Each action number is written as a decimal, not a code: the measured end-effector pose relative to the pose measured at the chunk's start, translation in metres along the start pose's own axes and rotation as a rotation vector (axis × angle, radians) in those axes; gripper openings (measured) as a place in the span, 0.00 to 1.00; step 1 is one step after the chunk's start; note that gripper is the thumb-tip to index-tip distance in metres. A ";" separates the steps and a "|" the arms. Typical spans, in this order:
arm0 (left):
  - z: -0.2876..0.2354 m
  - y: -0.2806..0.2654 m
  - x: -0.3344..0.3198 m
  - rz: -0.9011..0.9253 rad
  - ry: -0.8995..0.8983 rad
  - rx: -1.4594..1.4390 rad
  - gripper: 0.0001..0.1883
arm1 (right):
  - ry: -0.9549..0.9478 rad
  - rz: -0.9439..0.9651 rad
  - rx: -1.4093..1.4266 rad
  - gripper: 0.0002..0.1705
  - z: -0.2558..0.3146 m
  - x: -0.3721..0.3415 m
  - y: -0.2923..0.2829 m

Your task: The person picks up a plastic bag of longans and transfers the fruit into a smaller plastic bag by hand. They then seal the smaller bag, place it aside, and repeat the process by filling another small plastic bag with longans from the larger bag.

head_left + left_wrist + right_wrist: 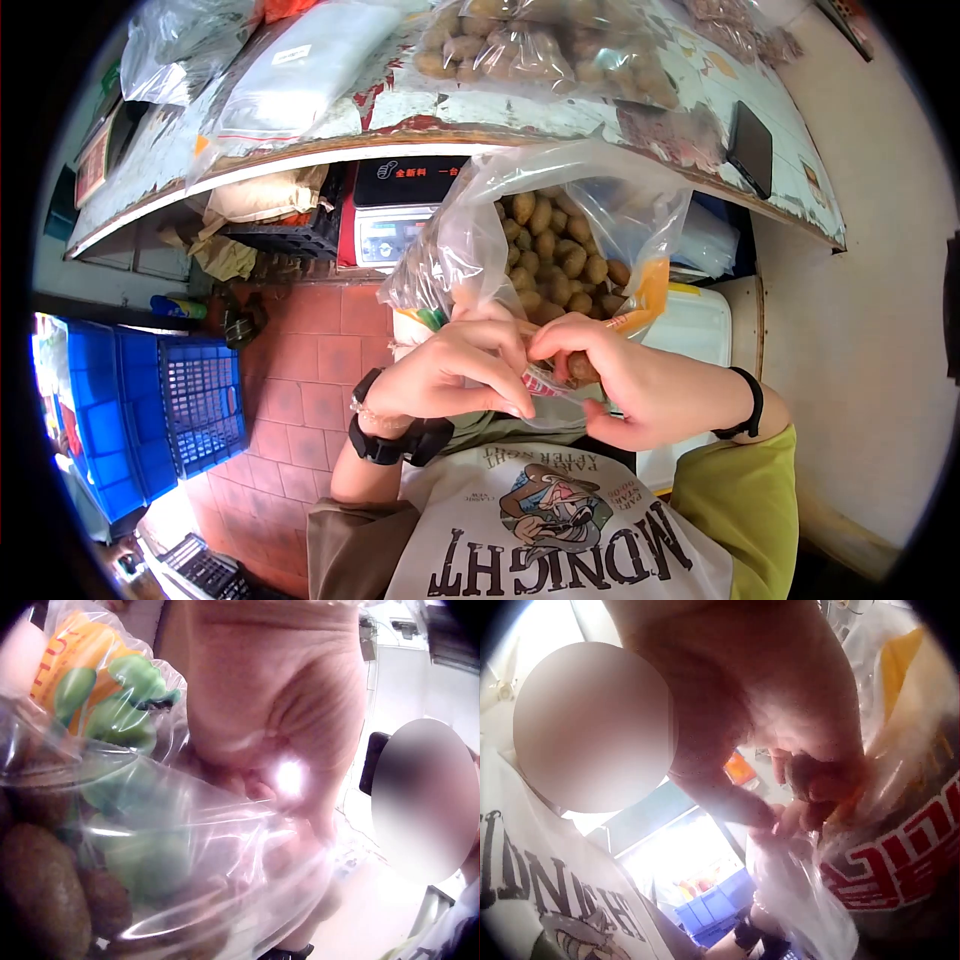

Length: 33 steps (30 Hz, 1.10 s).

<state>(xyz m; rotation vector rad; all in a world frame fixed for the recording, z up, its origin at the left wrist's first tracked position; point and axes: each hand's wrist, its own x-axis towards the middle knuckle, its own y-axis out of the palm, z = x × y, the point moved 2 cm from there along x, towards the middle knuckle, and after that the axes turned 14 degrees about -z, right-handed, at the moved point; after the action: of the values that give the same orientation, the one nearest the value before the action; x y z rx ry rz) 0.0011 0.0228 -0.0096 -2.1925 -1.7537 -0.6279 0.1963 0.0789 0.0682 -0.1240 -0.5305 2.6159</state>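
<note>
A clear plastic bag (480,215) stands upright in front of me, its mouth wide, with many small brown oval fruits or tubers (545,245) inside. At its near rim, my left hand (455,365) pinches the plastic between thumb and fingers. Beside it my right hand (640,385) reaches in from the right, its curled fingers holding one brown oval piece (581,367). In the right wrist view that piece (802,774) shows between the fingers, close to the bag's red-lettered wall (885,862). The left wrist view shows printed green fruit on the bag (135,697).
On the worn shelf (350,125) ahead lie a filled bag of similar produce (540,50), flat plastic bags (300,75) and a phone (750,150). Under it sits a scale (390,235). Blue crates (200,405) stand at left; a white bin (705,330) is at right.
</note>
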 end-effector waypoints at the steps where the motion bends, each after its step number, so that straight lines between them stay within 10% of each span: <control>1: -0.001 0.000 0.000 0.002 0.000 -0.001 0.06 | 0.026 0.033 0.015 0.32 0.004 -0.002 -0.003; 18: -0.005 -0.003 0.002 0.050 -0.010 0.065 0.05 | -0.163 -0.458 -0.378 0.27 0.006 0.017 -0.031; 24: -0.007 -0.003 0.004 0.048 -0.034 -0.024 0.06 | -0.174 -0.040 -0.667 0.46 -0.025 0.053 -0.018; 33: -0.008 -0.005 0.001 0.053 -0.076 -0.015 0.07 | -0.291 0.030 -0.617 0.42 -0.044 0.066 -0.029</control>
<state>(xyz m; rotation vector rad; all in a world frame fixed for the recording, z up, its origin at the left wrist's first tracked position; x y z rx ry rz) -0.0051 0.0215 -0.0026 -2.2935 -1.7265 -0.5544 0.1580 0.1479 0.0393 0.0573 -1.4324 2.4189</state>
